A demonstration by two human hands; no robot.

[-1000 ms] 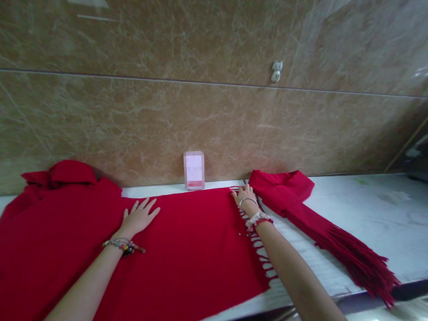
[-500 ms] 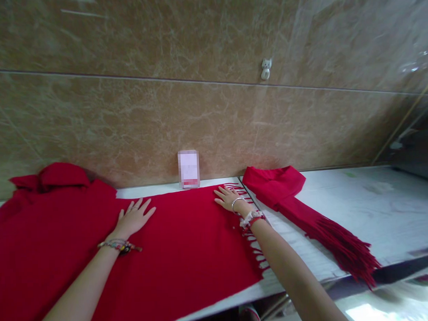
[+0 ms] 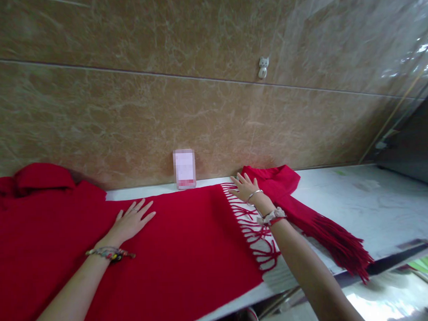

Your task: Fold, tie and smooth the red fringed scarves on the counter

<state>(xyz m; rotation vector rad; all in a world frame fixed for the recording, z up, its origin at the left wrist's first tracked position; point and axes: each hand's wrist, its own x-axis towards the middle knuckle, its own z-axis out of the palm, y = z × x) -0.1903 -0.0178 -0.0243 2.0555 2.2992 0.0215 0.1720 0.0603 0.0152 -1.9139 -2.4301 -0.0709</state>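
Observation:
A red fringed scarf [image 3: 189,245] lies spread on the white table, its tassels pointing right. My left hand [image 3: 130,224] rests flat on the cloth with its fingers spread. Over the far end of the fringe is my right hand [image 3: 248,189], fingers stretched out and holding nothing. Just beyond it lies a second red scarf [image 3: 289,200], folded narrow, its tassels hanging over the table's front edge. At the left the red cloth is bunched up [image 3: 44,178] against the wall.
A phone-like upright panel [image 3: 185,168], blurred out, leans on the brown marbled wall [image 3: 135,111]. A small white cat figure [image 3: 263,68] is fixed to the wall. The white table [image 3: 345,198] extends right toward a dark box-like object [image 3: 413,144].
My right hand has slid right, off the scarf's end and over its tassels, which now lie straighter and more in view. My left hand stays about where it was. The view has shifted slightly.

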